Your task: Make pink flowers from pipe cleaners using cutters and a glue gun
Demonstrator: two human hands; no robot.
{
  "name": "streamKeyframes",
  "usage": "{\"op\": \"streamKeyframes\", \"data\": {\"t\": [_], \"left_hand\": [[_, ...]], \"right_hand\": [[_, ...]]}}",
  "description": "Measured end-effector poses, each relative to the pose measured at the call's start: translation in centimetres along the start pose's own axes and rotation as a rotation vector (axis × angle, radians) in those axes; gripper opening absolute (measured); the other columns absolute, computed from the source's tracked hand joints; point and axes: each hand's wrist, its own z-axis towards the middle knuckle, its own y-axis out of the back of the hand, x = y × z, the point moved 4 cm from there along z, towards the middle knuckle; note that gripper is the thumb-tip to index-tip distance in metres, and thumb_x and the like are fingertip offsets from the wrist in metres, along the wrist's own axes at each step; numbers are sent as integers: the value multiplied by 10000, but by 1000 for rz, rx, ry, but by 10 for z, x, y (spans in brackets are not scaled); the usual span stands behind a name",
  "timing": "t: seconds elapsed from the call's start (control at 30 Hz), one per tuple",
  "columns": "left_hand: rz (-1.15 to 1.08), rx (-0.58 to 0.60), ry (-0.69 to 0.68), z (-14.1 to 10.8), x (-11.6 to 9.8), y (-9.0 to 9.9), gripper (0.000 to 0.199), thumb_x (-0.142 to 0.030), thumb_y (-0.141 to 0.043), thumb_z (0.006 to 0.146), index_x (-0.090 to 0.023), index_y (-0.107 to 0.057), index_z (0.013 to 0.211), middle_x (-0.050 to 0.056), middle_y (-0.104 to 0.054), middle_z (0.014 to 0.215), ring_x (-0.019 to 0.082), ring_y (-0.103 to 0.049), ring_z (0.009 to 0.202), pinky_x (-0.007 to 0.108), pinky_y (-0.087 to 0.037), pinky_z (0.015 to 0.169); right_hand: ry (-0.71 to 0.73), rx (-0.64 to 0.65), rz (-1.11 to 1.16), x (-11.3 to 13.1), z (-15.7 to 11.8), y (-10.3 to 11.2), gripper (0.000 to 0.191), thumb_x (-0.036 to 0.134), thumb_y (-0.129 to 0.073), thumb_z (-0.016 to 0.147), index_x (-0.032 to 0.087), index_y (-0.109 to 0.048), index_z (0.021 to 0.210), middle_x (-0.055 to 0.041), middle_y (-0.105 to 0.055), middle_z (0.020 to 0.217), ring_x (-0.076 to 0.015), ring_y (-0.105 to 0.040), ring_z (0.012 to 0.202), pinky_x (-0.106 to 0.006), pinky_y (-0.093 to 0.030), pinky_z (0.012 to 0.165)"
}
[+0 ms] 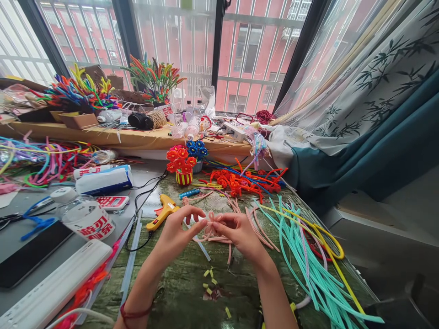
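Above the green tabletop, a small looped piece of pale pink pipe cleaner point(211, 217) is pinched in my right hand point(236, 230). My left hand point(184, 226) is at its left side, thumb and fingers apart, the thumb tip close to or touching the loops. Loose pink pipe cleaners point(260, 228) lie behind and beneath the hands. A yellow glue gun point(165, 211) rests just left of my left hand. Small yellow-green pieces point(214, 281) are scattered on the table between my forearms.
Mint pipe cleaners point(298, 251) spread on the right. Red ones point(236, 180) lie behind, near a striped pot point(184, 178) of red flowers. At left are a bottle point(85, 214), a black phone point(32, 251) and a white power strip point(58, 285). A black cable runs beside the glue gun.
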Motion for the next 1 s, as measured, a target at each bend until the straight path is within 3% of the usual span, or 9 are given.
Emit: {"op": "streamKeyframes", "data": {"t": [0.13,0.47,0.67,1.0], "left_hand": [[-48,38,32,0,3,-3,241,-410,-618,847,-186,-695,807,-1,-691,707,143,-559,651,237,-387,592],[-2,-44,-20,-1,5,-4,237,-403,-649,823,-186,-713,751,-2,-681,645,138,-551,606,241,-407,589],[84,-75,-99,0,-3,-3,164,-325,-672,815,-205,-718,715,-2,-709,669,137,-577,604,242,-414,600],[55,-88,-89,-1,-2,-2,149,-319,-659,827,-202,-715,755,4,-713,704,151,-607,644,250,-429,626]], "right_hand": [[33,-37,-10,-2,2,2,329,458,-819,629,162,-705,719,-10,-645,732,-170,-614,692,-311,-534,685],[44,-23,-68,-5,3,2,308,450,-808,654,163,-744,747,-37,-714,774,-204,-669,736,-327,-553,704],[23,-12,-80,-7,2,3,348,449,-796,674,144,-770,839,-63,-744,801,-217,-685,740,-354,-566,718],[23,-38,-105,-5,2,1,349,462,-800,663,144,-776,805,-53,-732,739,-219,-679,705,-344,-560,673]]}}
